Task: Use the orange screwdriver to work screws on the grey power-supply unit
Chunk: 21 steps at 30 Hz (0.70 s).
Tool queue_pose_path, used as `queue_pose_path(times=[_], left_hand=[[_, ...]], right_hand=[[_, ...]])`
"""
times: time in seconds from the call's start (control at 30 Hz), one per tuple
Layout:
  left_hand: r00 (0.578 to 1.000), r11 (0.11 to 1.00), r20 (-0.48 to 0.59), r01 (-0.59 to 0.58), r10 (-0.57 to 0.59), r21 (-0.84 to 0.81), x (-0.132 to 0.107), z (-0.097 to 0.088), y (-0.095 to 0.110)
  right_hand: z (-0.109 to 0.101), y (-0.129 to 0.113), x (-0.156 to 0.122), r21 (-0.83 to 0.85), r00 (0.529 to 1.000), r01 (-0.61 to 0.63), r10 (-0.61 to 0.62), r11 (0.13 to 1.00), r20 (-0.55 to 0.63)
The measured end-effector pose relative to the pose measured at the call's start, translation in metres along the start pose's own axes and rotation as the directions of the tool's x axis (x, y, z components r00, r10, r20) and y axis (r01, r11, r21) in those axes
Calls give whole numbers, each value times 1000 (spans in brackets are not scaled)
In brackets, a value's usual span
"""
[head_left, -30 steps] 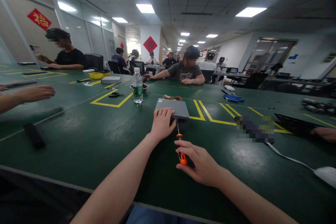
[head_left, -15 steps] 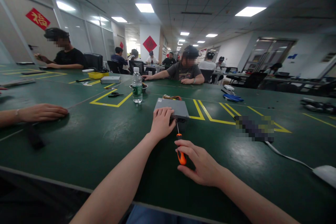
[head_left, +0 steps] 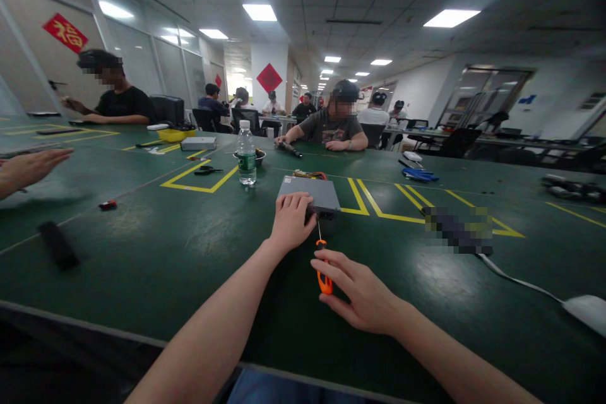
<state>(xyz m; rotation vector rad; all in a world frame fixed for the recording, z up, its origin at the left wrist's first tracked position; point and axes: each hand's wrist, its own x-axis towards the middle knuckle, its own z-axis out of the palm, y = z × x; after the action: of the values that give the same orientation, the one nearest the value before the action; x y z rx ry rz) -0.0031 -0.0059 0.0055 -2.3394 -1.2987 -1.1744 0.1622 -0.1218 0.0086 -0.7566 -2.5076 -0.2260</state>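
A grey metal computer power supply (head_left: 324,190) lies on the green table, its bundle of coloured wires (head_left: 310,175) at the far side. My left hand (head_left: 292,221) grips its near left corner, with the fingers over the top and the thumb at the front face. In my right hand (head_left: 360,293) is a screwdriver (head_left: 325,284) with an orange and black handle, held between thumb and fingers. Its thin shaft points away from me and reaches the near face of the power supply, close to my left thumb. Exactly where the tip sits is hidden.
Beyond the power supply stand a water bottle (head_left: 247,158) and a bowl (head_left: 260,156). Pliers (head_left: 208,170) lie inside yellow tape. A small red object (head_left: 108,205) and black strip (head_left: 57,245) are left, near a co-worker's hand (head_left: 35,169). Blue cable (head_left: 419,174) lies right.
My right hand and the screwdriver handle have shifted slightly left; my left hand stays put. The co-worker's hand at left has lifted away, uncovering the red object. The person opposite now holds a dark tool.
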Motion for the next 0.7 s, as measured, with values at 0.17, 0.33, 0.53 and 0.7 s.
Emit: queue_pose_path(times=[0.17, 0.33, 0.53, 0.7], left_hand=[[1000, 1000, 3, -11, 11, 6, 0, 0, -1], [1000, 1000, 13, -7, 7, 11, 0, 0, -1], [1000, 1000, 11, -8, 8, 17, 0, 1, -1], [1000, 1000, 18, 3, -3, 21, 1, 2, -1]], right_hand=[[4, 2, 2, -33, 992, 22, -26, 999, -127], [2, 0, 1, 9, 999, -12, 12, 1000, -44], [3, 1, 2, -58, 998, 48, -50, 997, -29], [5, 5, -1, 87, 990, 0, 12, 996, -143]])
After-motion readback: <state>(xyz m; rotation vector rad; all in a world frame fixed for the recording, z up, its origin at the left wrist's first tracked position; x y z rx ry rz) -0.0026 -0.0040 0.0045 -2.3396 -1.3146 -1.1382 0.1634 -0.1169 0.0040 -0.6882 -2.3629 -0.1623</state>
